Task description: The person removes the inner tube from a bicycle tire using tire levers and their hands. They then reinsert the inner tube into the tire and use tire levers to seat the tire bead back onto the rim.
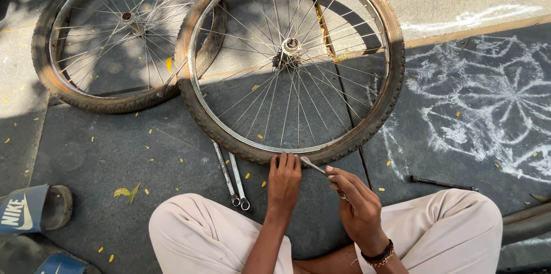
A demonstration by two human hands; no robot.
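The near bicycle wheel (290, 61) is lying flat on the dark pavement (115, 153), overlapping 1 more wheel (123, 33) toward the far left corner. The left hand (284, 179) is pressing down on its tyre at the nearest point, seemingly bracing it. The right hand (356, 205) is clamping a slim metal lever (313, 165), tip angling at the rim, while 2 spanners (232, 179) are lying alongside, within easy reach.

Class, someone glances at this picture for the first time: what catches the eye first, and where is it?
The big bicycle wheel lying flat at centre, overlapping a second wheel at upper left. At its near rim, the left hand presses the tyre while the right hand holds a metal lever. White chalk patterns fill the right.
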